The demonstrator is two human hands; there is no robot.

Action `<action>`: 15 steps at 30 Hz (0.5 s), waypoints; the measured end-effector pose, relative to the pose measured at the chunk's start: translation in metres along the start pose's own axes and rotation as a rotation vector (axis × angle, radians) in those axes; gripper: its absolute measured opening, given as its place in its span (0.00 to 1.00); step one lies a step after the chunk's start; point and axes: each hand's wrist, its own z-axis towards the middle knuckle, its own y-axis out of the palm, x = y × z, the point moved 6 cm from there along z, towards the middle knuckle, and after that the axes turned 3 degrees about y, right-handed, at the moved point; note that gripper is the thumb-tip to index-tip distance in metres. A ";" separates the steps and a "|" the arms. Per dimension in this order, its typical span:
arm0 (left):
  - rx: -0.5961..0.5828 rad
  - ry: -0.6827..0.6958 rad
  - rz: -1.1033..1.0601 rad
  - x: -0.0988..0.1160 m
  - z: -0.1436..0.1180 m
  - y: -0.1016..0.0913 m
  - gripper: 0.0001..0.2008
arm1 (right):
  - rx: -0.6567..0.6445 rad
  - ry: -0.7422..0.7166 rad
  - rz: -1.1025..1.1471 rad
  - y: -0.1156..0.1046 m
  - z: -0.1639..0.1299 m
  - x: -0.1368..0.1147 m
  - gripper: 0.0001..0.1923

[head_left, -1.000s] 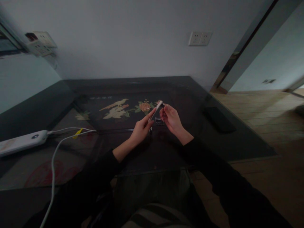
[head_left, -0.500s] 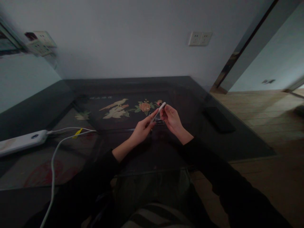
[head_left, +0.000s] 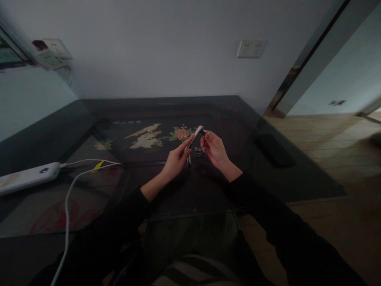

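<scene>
Since half a second earlier, the white pen-like stick point(head_left: 195, 139) had tipped steeper, its upper end swinging back from the right fingers toward the flower inlay point(head_left: 181, 133). The left hand point(head_left: 175, 161) kept a closed grip on the stick's lower half, above the glass tabletop point(head_left: 244, 119). The right hand point(head_left: 216, 150) pinched a small dark piece, perhaps a cap point(head_left: 203, 132), touching the stick's top end. The step looked like fitting or pulling that end piece; the next move likely called for a straight, steady push or pull. A small metal clip point(head_left: 199, 151) lay just beneath the hands.
</scene>
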 end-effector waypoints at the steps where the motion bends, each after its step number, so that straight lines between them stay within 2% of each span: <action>1: -0.003 0.006 -0.003 0.000 0.000 0.000 0.29 | -0.001 0.000 0.001 0.000 0.000 0.000 0.26; 9: -0.069 0.042 -0.087 0.001 -0.002 0.009 0.28 | 0.019 0.010 -0.008 -0.002 0.000 -0.001 0.27; 15: -0.112 0.044 -0.131 0.009 -0.005 0.014 0.28 | -0.005 -0.009 -0.010 -0.001 0.000 -0.002 0.27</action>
